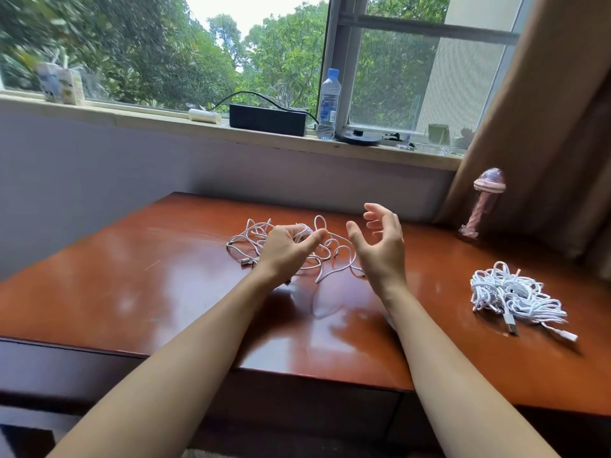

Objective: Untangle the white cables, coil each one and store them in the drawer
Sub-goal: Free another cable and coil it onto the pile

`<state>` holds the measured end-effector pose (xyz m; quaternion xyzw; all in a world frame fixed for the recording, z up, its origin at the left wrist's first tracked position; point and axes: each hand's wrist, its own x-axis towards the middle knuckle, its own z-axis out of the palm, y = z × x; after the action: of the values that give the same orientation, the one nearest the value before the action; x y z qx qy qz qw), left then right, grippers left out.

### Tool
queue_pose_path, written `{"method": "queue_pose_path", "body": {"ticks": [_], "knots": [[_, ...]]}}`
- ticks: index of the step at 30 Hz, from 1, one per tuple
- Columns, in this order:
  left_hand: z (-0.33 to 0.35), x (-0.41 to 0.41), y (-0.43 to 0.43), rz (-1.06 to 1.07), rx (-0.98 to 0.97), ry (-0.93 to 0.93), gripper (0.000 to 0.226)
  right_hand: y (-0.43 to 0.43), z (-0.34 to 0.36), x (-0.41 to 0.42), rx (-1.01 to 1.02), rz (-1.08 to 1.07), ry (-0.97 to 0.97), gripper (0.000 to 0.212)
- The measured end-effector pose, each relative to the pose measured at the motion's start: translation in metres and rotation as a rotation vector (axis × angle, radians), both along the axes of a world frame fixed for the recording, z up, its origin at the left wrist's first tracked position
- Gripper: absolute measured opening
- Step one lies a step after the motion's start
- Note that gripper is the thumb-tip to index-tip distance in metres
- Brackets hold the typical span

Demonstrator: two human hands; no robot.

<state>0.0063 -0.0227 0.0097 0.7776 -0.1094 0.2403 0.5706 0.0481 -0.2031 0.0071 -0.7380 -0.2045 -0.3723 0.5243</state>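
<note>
The left hand (287, 250) lies on a loose tangle of white cables (325, 249) near the middle of the bench (132, 276). Its fingers curl into the strands and grip them, but the fingertips are hidden, so which strand they hold cannot be told. The right hand (380, 246) hovers just beside the tangle, fingers spread and loosely bent, holding nothing, while a second, tighter heap of white cables (509, 292) lies well apart towards the bench's right edge.
</note>
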Motion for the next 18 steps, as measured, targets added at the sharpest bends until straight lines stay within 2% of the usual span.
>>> {"method": "queue_pose_path", "body": {"ticks": [9,18], "knots": [[-0.003,0.0041,0.0017,0.018,0.004,-0.008,0.046,-0.004,0.0064,-0.0025,0.009,-0.142,-0.173,0.054],[-0.0046,0.0055,0.0021,0.021,-0.003,-0.018,0.053,-0.0024,0.0036,-0.0009,-0.055,-0.153,-0.17,0.048]]}}
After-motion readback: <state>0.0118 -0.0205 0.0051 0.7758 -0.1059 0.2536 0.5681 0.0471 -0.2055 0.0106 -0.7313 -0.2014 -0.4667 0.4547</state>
